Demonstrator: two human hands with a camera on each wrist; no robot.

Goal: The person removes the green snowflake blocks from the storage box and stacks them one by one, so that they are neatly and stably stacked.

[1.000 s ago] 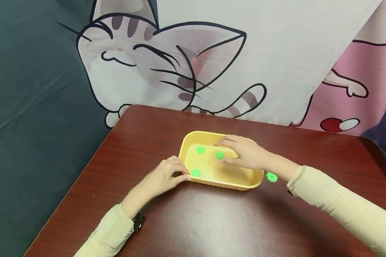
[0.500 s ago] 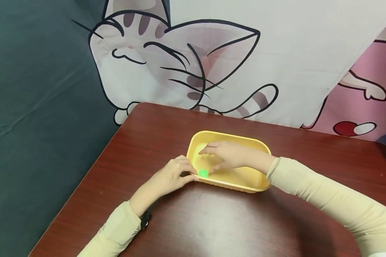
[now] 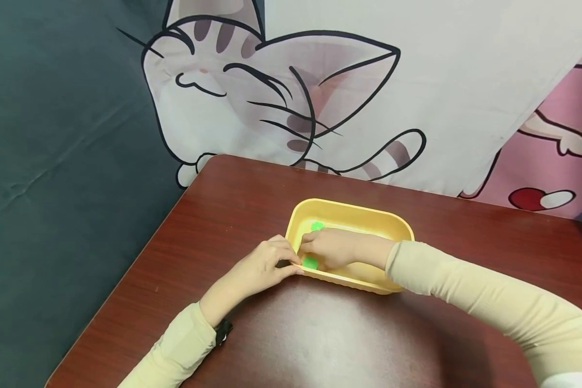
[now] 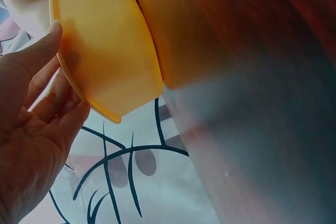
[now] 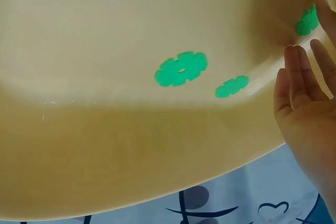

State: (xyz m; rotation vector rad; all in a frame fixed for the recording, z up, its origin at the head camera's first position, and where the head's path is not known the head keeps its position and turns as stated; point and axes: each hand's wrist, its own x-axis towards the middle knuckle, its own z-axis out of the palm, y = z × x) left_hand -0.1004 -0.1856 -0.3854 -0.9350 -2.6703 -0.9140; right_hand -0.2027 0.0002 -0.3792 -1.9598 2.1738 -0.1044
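A yellow plastic basin (image 3: 364, 210) stands on the table. My left hand (image 3: 271, 263) pinches its near-left corner, thumb outside and fingers over the rim; the left wrist view shows this grip (image 4: 44, 93) too. Inside the basin, my right hand (image 3: 332, 248) reaches low toward the left end. Its fingers and thumb stand apart around a green notched snowflake disc (image 5: 308, 22), which lies near that corner (image 3: 310, 263). Two more green snowflake discs (image 5: 181, 69) lie on the basin floor; one of them (image 3: 317, 226) shows beyond the hand, and the other is hidden in the head view.
The brown wooden table (image 3: 223, 215) has its left edge beside the left forearm. A cat-print cloth (image 3: 281, 97) hangs behind the table, with a dark green cloth (image 3: 68, 161) at the left.
My right hand has moved left and down into the basin toward the near-left corner. The left hand keeps its hold on the rim. The head view has shifted slightly.
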